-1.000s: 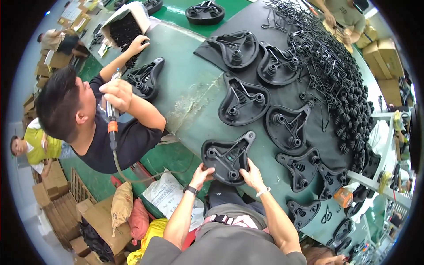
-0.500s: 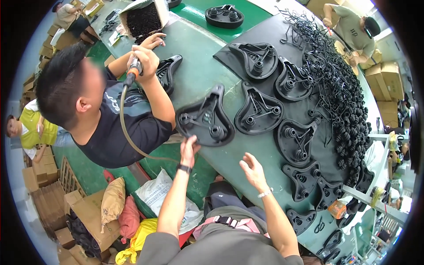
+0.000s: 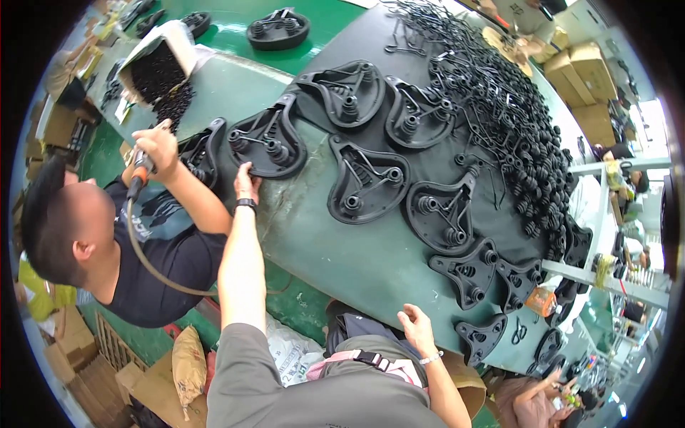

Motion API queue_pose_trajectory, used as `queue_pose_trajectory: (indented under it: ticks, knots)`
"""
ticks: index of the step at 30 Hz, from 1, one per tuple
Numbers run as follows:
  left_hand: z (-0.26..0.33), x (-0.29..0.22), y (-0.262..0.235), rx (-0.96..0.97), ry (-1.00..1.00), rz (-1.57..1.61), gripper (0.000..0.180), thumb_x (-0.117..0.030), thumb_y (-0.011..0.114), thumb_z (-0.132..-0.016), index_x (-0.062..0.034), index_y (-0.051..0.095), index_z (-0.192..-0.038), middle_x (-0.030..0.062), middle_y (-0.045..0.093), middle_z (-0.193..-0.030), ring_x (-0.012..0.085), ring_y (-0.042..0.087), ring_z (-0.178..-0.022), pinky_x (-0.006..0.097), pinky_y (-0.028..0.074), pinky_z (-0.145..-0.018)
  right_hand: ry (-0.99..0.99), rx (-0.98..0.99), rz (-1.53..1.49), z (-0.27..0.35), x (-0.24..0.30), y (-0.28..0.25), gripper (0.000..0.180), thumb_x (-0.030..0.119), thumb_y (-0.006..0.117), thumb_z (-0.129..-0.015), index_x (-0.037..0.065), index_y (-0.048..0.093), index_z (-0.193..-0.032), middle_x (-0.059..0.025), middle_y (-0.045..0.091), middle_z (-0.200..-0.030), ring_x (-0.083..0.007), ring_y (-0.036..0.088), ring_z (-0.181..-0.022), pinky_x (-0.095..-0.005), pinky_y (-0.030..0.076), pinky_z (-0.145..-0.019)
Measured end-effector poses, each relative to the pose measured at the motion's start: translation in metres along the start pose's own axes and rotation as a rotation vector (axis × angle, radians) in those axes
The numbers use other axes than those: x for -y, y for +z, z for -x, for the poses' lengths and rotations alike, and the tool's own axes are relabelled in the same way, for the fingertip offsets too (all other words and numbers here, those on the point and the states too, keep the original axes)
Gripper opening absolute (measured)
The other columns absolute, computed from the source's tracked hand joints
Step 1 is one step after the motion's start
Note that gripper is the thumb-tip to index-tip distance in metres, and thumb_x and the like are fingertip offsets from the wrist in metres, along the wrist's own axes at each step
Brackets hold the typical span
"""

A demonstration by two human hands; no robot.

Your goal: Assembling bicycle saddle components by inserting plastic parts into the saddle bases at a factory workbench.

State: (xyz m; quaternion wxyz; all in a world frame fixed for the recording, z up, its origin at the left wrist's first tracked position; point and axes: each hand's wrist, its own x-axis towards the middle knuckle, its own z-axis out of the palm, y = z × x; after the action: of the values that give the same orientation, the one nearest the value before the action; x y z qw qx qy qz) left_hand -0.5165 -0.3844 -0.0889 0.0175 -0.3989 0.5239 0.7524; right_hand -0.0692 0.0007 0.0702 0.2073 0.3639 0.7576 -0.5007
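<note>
My left hand [image 3: 247, 183], a dark band on its wrist, grips the near rim of a black bicycle saddle [image 3: 270, 145]. This saddle lies upside down on the green table, its springs and wire rails facing up. Part of my fingers is hidden at the rim. My right hand [image 3: 417, 329] hangs empty in front of my waist near the table edge, fingers apart. More upturned saddles lie to the right, the closest one [image 3: 369, 182] with its nose pointing away. Another saddle [image 3: 203, 153] sits to the left, partly behind a co-worker's arm.
At left a co-worker [image 3: 153, 250] holds a hosed power driver [image 3: 140, 173] with an orange ring. A box of small black parts [image 3: 187, 53] spills onto the table. Wire rails and springs [image 3: 514, 135] are heaped at right, near an orange bottle [image 3: 544, 301] and a metal frame [image 3: 606, 277].
My left arm has reached forward, sliding the saddle away from me to beside the co-worker's saddle. My right hand has drawn back toward my waist. The view has shifted right.
</note>
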Motion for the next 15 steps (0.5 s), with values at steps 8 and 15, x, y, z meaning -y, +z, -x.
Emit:
queue_pose_trajectory:
  ticks: [8, 15]
  knots:
    - [-0.023, -0.008, 0.008, 0.013, 0.140, -0.081, 0.031, -0.028, 0.075, -0.093, -0.0030, 0.067, -0.110, 0.0063, 0.066, -0.108, 0.0198, 0.065, -0.096, 0.035, 0.056, -0.088, -0.056, 0.006, 0.044, -0.011, 0.019, 0.004, 0.044, 0.022, 0.072, -0.094, -0.006, 0.062, -0.128, -0.0158, 0.074, -0.104, -0.0202, 0.070, -0.091, -0.0331, 0.056, -0.084]
    - [0.073, 0.077, 0.004, 0.045, 0.363, -0.173, 0.022, -0.029, 0.066, -0.101, -0.0125, 0.060, -0.088, -0.0074, 0.050, -0.074, 0.0052, 0.046, -0.065, 0.024, 0.040, -0.058, -0.077, 0.061, 0.043, -0.035, 0.037, 0.009, 0.045, 0.022, 0.072, -0.094, -0.005, 0.062, -0.129, -0.0162, 0.074, -0.104, -0.0203, 0.070, -0.091, -0.0336, 0.056, -0.084]
